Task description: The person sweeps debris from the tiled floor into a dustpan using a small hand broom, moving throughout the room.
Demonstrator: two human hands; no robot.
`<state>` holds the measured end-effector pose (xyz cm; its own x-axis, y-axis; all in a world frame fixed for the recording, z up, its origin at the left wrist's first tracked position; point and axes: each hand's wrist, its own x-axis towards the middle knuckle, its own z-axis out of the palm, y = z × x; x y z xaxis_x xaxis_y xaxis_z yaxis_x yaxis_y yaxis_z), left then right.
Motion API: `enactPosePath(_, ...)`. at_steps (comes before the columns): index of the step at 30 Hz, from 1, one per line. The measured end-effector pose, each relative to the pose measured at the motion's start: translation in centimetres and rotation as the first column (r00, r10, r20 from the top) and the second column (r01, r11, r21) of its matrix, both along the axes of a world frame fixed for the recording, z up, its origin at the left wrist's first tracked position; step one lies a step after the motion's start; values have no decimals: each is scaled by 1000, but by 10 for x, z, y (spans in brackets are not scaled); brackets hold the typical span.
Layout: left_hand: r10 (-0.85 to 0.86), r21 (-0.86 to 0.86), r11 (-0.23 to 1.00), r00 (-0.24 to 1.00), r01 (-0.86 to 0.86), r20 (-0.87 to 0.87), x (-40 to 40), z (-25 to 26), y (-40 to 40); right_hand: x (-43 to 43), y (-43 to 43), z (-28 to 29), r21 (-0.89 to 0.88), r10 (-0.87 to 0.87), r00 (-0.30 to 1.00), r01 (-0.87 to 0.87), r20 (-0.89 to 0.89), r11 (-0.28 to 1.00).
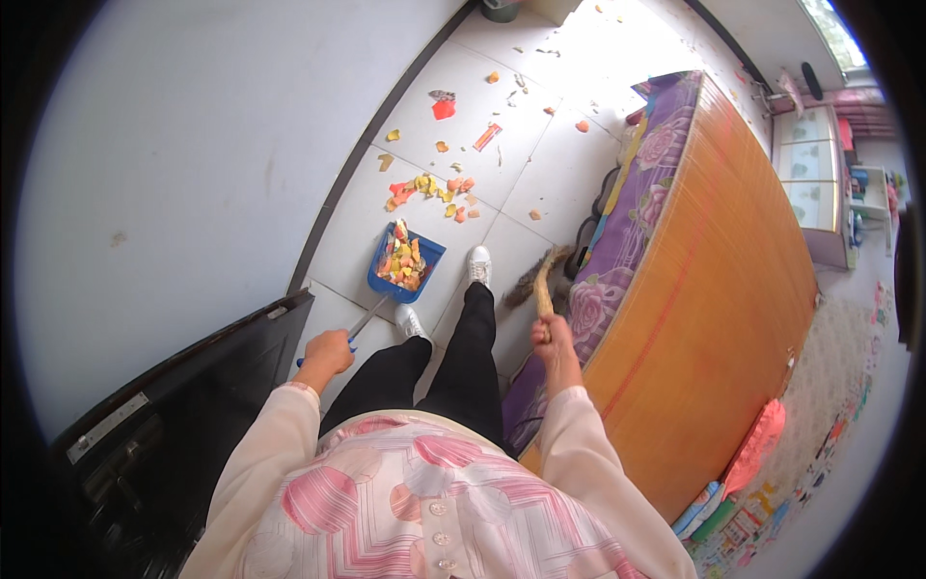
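Observation:
My left hand (327, 355) is closed around the blue handle of a long-handled dustpan. The blue dustpan (427, 255) rests on the tiled floor in front of my left shoe, holding a pile of orange and yellow peel-like scraps. My right hand (554, 337) grips the pale handle of a broom (543, 289). Its dark bristles (522, 287) are on the floor right of my right shoe, beside the bed's fabric skirt. A heap of yellow and orange scraps (427, 186) lies just beyond the dustpan. Farther off are a red scrap (443, 109) and a small wrapper (487, 137).
To the right stands a bed with an orange-brown top (694, 289) and a purple floral skirt (655, 174); dark shoes (606, 192) sit along its edge. A black door (217, 405) stands at lower left, by the white wall (188, 145). A bin (500, 10) is at the top.

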<state>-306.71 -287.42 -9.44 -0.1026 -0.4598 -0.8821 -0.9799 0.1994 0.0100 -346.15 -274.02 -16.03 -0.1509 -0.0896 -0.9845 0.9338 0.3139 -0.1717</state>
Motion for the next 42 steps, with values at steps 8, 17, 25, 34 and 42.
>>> enactPosePath(8,36,16,999,995,-38,96,-37,8,-7,-76,-43,28,-133,257,965,-262,-60,956)
enactPosePath(17,66,1,998,984,-67,165,-61,10,-9,-128,-57,6,216,450,888,-423,-96,880)
enactPosePath(25,69,0,998,985,-70,161,-60,10,27,-122,-76,37,-38,721,661,-742,-206,669)
enactPosePath(34,248,-90,967,963,-239,108,-27,24,139,-86,-34,80,304,893,-239,-945,-383,-122)
enactPosePath(42,397,-136,914,912,-383,105,-6,39,211,-67,-93,32,243,895,-398,-905,-202,-348)
